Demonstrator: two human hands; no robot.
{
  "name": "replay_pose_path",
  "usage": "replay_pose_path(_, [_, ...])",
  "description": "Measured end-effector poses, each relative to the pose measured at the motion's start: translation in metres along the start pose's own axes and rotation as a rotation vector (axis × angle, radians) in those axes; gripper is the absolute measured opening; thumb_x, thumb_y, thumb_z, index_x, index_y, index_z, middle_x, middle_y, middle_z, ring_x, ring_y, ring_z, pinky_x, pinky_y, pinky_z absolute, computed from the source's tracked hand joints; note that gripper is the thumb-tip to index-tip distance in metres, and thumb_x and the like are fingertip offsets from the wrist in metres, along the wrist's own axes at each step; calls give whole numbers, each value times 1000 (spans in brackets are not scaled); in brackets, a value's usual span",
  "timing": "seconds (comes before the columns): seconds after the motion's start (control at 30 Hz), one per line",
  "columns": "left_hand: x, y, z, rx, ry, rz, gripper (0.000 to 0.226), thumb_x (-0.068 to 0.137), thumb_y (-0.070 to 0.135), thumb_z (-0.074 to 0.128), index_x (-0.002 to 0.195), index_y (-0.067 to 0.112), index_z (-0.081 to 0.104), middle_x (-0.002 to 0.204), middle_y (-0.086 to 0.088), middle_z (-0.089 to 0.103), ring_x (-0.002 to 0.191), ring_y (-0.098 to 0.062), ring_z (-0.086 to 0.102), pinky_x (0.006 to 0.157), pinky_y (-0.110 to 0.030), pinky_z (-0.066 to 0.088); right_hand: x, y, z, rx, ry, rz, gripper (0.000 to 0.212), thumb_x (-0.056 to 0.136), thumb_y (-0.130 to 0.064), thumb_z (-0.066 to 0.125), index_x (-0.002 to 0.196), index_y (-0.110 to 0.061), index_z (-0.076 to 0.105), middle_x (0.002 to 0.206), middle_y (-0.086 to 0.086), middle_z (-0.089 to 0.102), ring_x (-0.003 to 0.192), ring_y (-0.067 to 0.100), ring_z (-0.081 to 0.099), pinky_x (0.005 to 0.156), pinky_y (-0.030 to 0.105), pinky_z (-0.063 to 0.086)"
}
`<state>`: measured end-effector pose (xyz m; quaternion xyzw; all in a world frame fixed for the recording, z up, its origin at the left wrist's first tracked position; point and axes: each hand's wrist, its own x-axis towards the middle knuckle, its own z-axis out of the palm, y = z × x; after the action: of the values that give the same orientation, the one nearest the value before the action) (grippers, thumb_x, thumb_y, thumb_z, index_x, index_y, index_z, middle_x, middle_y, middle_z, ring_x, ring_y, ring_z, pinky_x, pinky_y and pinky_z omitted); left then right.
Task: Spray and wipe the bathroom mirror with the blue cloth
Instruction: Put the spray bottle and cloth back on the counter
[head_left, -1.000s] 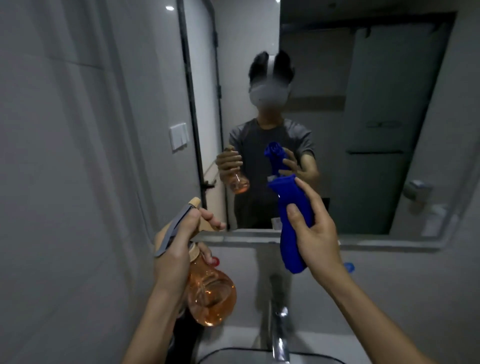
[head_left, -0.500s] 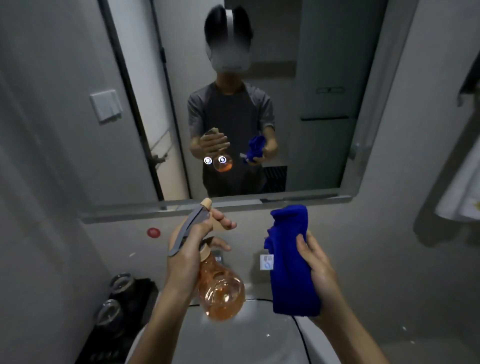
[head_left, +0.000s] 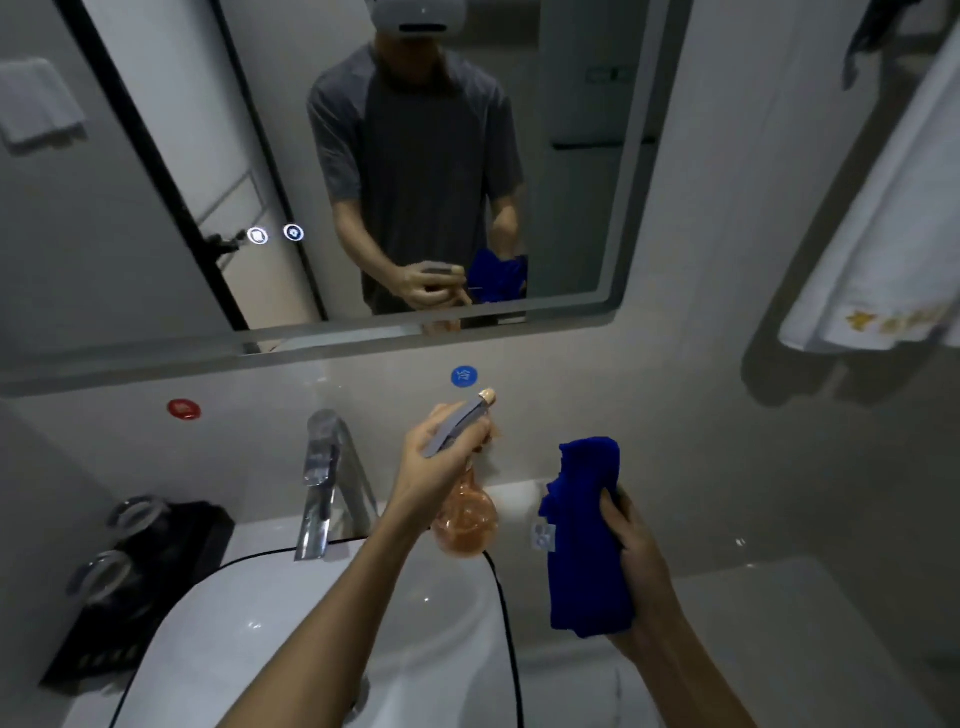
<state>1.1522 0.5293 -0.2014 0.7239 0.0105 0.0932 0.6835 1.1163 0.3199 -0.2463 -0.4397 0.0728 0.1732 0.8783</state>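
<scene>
**Hands lowered over the sink, mirror above**

Since half a second ago the view has tipped down: the mirror (head_left: 363, 156) now fills only the far, upper part, and the sink (head_left: 322, 623) and tap (head_left: 324, 483) have come into sight. Both hands sit lower against the wall, below the mirror's bottom edge.

The left hand (head_left: 436, 462) is closed round the neck of the spray bottle (head_left: 465, 519), fingers over its grey trigger, nozzle tilted up and right. The right hand (head_left: 636, 556) grips the cloth (head_left: 584, 535), which stands bunched upright just right of the bottle, apart from it.

The mirror's rounded lower right corner ends near the white towel (head_left: 883, 249) hanging at far right; bare wall lies between. Open wall also runs between the mirror's edge and the hands, marked by a red dot (head_left: 184, 409) at left and a blue dot (head_left: 464, 376) above the nozzle. A black tray (head_left: 171, 587) with two glasses sits left of the sink.

The bottle is clear orange plastic with a round belly; the cloth deep blue and fuzzy; the tap angular polished metal; the sink glossy white with a thin black rim.
</scene>
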Motion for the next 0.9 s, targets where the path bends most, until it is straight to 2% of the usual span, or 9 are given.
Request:
replay_pose_path(0.1, [17,-24,16,-82,-23,-75,27,86,6,72,112,0,69,97,-16,70,75,-6,70,65,-18,53,7,3,-16,41,60,44,45,88,-33,58,130,-17,58,117,22,68,81,33,65,66,38,53])
replay_pose_path(0.2, [34,-49,29,-79,-19,-108,33,76,20,78,107,10,73,92,-2,78,83,-10,73,71,-24,55,18,10,-28,56,111,71,54,84,-35,71,132,-14,56,120,24,67,86,36,64,68,40,52])
replay_pose_path(0.27, [46,-66,35,-50,9,-137,32,74,23,81,104,14,74,93,3,79,86,-11,73,75,-27,57,26,15,-34,60,137,91,53,84,-33,66,132,-12,56,121,22,68,90,36,64,71,40,52])
replay_pose_path(0.43, [76,-98,49,-69,64,-225,22,76,3,82,93,17,76,77,15,78,70,0,71,63,-18,54,42,24,-44,26,214,112,56,80,-33,62,133,-17,55,115,18,72,92,38,65,72,41,51])
replay_pose_path(0.53, [89,-117,52,-103,62,-249,21,79,-3,78,96,8,76,76,13,78,71,-1,72,65,-18,54,51,30,-52,-4,227,145,56,81,-36,62,134,-20,55,116,16,72,96,38,67,72,40,53])
replay_pose_path(0.63, [98,-136,56,-80,16,-242,20,82,5,79,97,18,80,93,6,80,86,-12,74,73,-28,57,60,35,-58,-12,257,162,67,78,-38,67,140,-19,50,118,15,71,97,37,69,71,39,56])
replay_pose_path(0.77, [110,-154,63,-102,-8,-308,20,81,13,81,100,20,80,97,-4,79,84,-19,70,70,-29,53,74,40,-61,-50,317,175,109,47,-53,94,141,-20,50,118,17,71,105,43,66,80,46,54])
replay_pose_path(0.8, [113,-157,65,-110,-19,-318,21,81,12,80,101,19,80,97,-5,79,83,-18,70,69,-28,52,78,41,-63,-42,324,168,110,44,-53,95,140,-20,51,118,16,71,107,43,66,83,48,53])
replay_pose_path(0.9, [120,-166,67,-120,-60,-332,22,83,7,77,103,15,79,96,-3,78,81,-14,69,69,-25,51,81,44,-70,22,339,168,90,60,-40,91,139,-19,54,120,17,70,110,43,65,93,52,50])
